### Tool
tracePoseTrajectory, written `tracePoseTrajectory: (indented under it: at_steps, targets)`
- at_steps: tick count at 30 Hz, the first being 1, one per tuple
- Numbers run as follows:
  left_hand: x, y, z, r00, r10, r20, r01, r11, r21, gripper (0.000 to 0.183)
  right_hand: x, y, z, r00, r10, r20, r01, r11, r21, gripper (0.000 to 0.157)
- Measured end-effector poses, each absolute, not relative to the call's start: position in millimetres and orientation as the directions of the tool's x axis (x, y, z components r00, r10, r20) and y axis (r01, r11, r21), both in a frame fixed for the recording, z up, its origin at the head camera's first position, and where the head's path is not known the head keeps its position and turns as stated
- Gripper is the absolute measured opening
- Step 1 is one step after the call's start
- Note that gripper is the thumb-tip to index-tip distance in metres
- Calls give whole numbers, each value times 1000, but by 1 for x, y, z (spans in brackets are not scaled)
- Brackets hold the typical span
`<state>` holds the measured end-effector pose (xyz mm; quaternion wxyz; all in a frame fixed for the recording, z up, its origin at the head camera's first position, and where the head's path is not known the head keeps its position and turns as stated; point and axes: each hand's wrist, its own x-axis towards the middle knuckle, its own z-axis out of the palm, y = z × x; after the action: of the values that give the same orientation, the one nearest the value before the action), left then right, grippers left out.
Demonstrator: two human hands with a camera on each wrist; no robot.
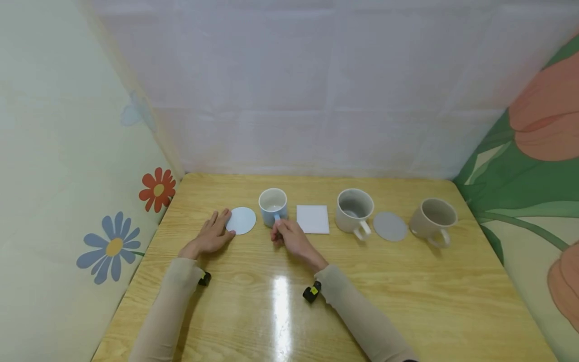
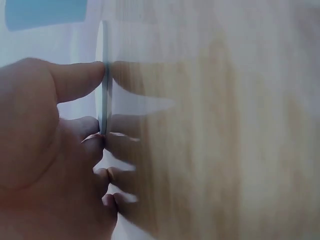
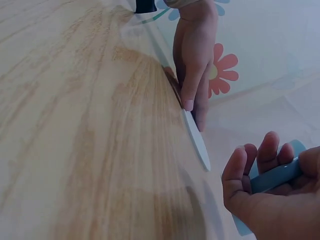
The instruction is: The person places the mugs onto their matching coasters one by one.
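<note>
My left hand lies on the table with its fingers spread. Its thumb and index finger touch the left edge of a round, pale blue coaster. In the left wrist view the coaster appears edge-on, with the thumb against its rim. To the right of the coaster is a light blue mug, upright, its handle towards me. My right hand pinches that handle between thumb and fingers. From the right wrist the light blue handle shows inside the curled fingers, while the mug's body is mostly hidden behind the hand.
A white square coaster lies right of the light blue mug. Beyond it stand a white mug, a round grey coaster and a beige mug. White cloth hangs behind the wooden table.
</note>
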<state>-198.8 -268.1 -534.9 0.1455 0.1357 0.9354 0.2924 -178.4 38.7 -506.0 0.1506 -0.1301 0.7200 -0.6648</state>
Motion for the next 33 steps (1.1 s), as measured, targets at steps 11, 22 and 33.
tracePoseTrajectory:
  at_steps: [11, 22, 33]
  targets:
    - [-198, -265, -526, -935, 321, -148, 169, 774, 610, 78, -180, 35, -495, -912, -410, -22, -9, 73, -997, 39]
    - [-206, -270, -535, -937, 304, -169, 148, 789, 596, 77, -183, 27, -490, -897, -442, -20, -20, 85, -996, 39]
    - [-202, -272, -533, -939, 293, -180, 129, 785, 606, 78, -184, 20, -488, -885, -466, 4, -49, 84, -995, 39]
